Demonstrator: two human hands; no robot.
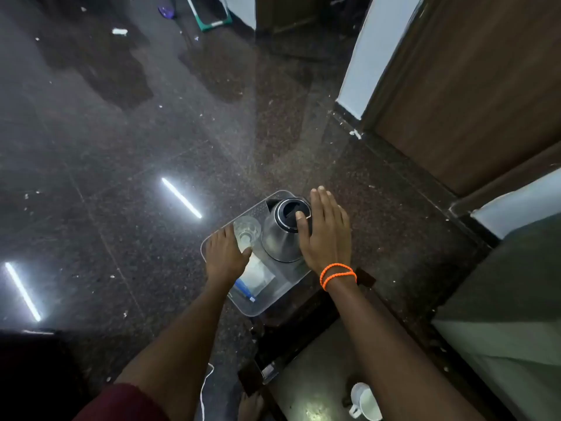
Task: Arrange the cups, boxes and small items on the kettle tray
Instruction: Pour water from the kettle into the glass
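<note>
Kettle tray (pixel 212 238), a clear plastic one, is seen held low over the dark stone floor (pixel 121 147), just beyond the edge of a small dark table (pixel 303 317). Its long axis is seen to run from near right to far left, with the steel kettle (pixel 282 235) standing upright at the far right end, lid upward. A glass (pixel 247 230) is placed beside the kettle, and white sachets (pixel 258 275) and a blue-tipped stick (pixel 244 291) are laid flat at the near end. The left hand (pixel 226 256) is rested on the tray's left rim beside the glass, fingers curled; whether the glass is gripped cannot be told. The right hand (pixel 326 232) is laid flat against the kettle, fingers straight, nothing clasped. The tray is best kept level, probably, so the glass is not tipped. A white cup (pixel 365 401) is left on the table, well apart.
</note>
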